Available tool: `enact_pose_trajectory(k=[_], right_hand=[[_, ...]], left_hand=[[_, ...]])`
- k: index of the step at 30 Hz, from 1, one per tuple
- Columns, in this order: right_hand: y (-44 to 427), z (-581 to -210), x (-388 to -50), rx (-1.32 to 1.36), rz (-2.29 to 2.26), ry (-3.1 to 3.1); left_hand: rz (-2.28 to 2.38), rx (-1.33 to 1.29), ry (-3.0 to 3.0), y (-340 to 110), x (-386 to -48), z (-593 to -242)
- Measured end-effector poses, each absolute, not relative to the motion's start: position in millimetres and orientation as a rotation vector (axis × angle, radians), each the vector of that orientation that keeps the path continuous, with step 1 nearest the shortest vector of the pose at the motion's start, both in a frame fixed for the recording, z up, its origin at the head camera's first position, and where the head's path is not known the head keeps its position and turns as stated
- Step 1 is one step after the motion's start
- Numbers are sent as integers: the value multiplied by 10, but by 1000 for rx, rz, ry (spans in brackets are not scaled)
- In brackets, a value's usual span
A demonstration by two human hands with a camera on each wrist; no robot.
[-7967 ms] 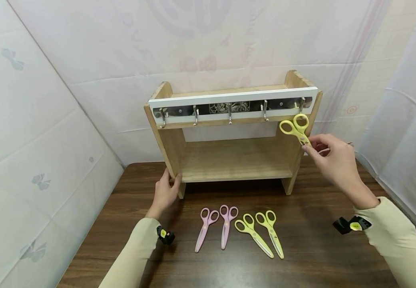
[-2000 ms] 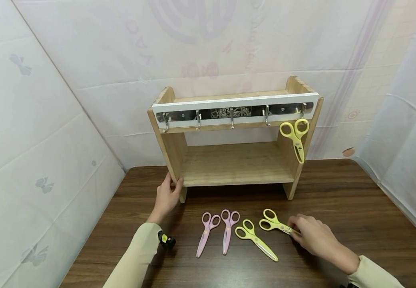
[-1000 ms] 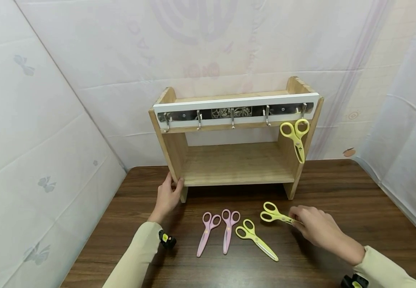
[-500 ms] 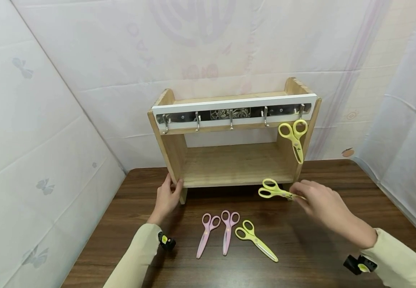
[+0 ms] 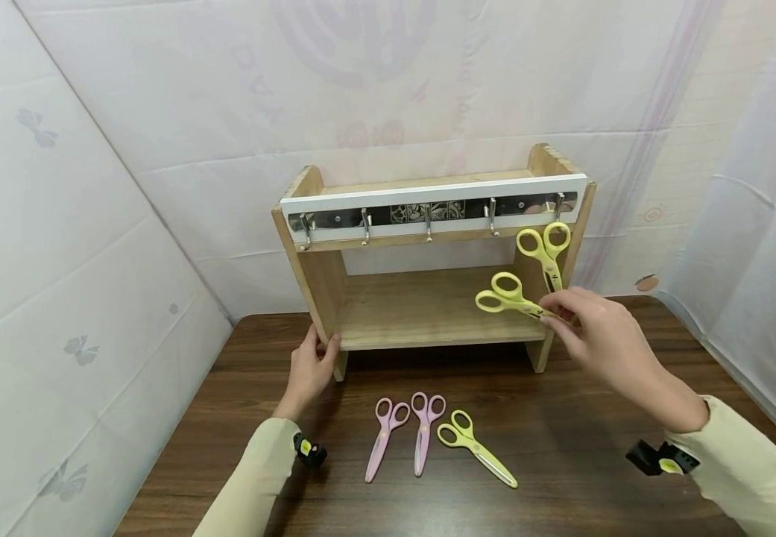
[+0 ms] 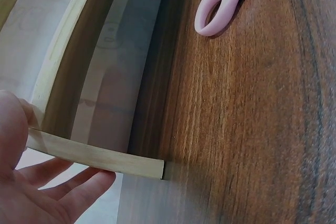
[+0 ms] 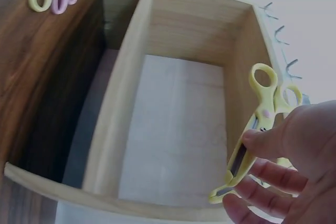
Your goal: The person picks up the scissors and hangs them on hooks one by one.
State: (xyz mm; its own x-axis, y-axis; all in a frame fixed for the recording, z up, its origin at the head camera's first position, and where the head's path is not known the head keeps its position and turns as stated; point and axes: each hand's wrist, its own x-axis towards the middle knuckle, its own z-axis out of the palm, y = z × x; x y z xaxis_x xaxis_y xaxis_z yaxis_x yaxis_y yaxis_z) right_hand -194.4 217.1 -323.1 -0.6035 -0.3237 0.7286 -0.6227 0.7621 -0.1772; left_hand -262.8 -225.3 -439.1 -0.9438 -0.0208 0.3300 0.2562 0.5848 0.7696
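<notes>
My right hand [image 5: 605,339] pinches yellow scissors [image 5: 510,296] by the blade end, handle loops pointing left, in front of the shelf's right part. In the right wrist view the thumb lies along the blades of these scissors [image 7: 266,106]. Just behind, another yellow pair [image 5: 549,253] hangs by one loop from the rightmost hook [image 5: 559,203]; my fingers partly cover its blades. My left hand [image 5: 308,374] grips the lower left side panel of the wooden shelf [image 5: 437,307], thumb in front and fingers behind, as the left wrist view shows with the panel [image 6: 100,155].
Two pink scissors [image 5: 379,441] and a yellow pair [image 5: 480,451] lie on the brown table [image 5: 562,477] before the shelf. Several metal hooks line the white rail [image 5: 388,195]. Patterned white sheets [image 5: 193,112] stand behind and at the sides.
The first yellow scissors, held at the rightmost hook earlier, now hang there. My right hand has taken another yellow pair from the table and raised it toward the rail. The left hand has stayed put.
</notes>
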Motion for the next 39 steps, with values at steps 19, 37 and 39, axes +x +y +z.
enact_pose_trajectory(k=[19,37,39], right_hand=[[1909,-3005,-2110,633,829,-2159],[1798,-3056,-2215,544,862,-2227],[1797,-3066,-2217,539,864,-2229]], left_hand=[[-1275,-193,-2510,-2252,-2630,-4421],[-1277,-194,-2497,-2253,-2639,-4416],[-1278,-197,-2497,-2252,-2637,-4413]])
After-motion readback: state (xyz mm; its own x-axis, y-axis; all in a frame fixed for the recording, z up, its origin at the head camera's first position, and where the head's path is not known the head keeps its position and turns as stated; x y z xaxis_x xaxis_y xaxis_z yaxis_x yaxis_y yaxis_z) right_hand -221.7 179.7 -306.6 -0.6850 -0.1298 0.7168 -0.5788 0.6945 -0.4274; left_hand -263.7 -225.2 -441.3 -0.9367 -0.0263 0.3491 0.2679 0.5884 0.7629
